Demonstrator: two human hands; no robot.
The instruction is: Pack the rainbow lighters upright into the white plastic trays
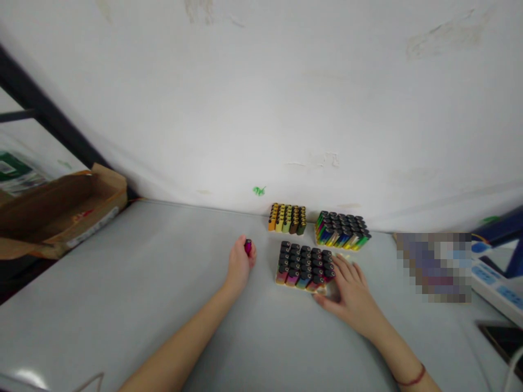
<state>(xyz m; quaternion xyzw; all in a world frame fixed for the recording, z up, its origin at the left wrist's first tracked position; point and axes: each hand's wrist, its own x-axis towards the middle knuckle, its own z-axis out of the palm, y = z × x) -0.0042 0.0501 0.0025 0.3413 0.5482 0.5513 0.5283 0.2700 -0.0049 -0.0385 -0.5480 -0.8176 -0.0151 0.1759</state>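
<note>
A purple lighter with a black top [248, 246] is held upright in my left hand [241, 262], its fingers closed around it. To the right stands a tray of black-topped lighters [304, 265] in pink, purple and blue rows. My right hand [347, 291] rests at the right side of this tray, fingers apart, thumb near its front right corner and fingertips at the right-hand lighters. Behind are a smaller block of yellow, orange and dark green lighters [287, 219] and a block of multicoloured lighters with black tops [342, 231], both near the wall.
An open cardboard box [98, 204] lies at the left. On the right are a blurred-out patch [437, 267], a white power strip [496, 291] and a dark phone-like object [504, 340]. The white wall [245, 109] bounds the grey table [122, 305] behind.
</note>
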